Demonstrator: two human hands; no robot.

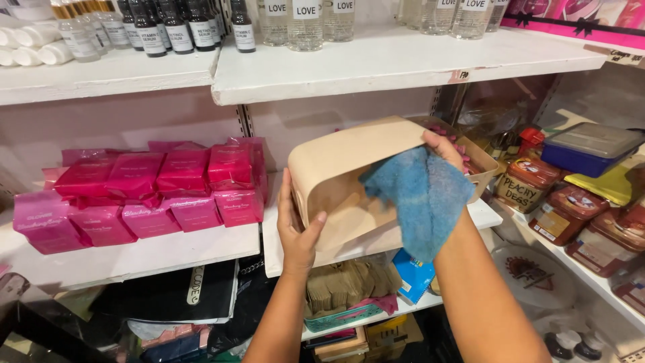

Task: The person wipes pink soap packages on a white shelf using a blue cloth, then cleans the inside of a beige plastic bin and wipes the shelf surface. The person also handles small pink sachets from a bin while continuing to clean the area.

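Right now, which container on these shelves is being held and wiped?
The beige plastic bin, tilted between both hands with a blue cloth pressed on it; the blue lidded box and jars sit untouched.

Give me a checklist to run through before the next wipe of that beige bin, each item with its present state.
1. Left hand grips the end of the beige bin: ok.
2. Right hand presses the blue cloth against the bin's side: ok.
3. Bin is tilted and lifted off the white shelf: ok.
4. Bin is emptied: not ok, pink items show at its far end.
5. Pink packets sit apart from the bin: ok.
6. Bin's side is clean: cannot tell.
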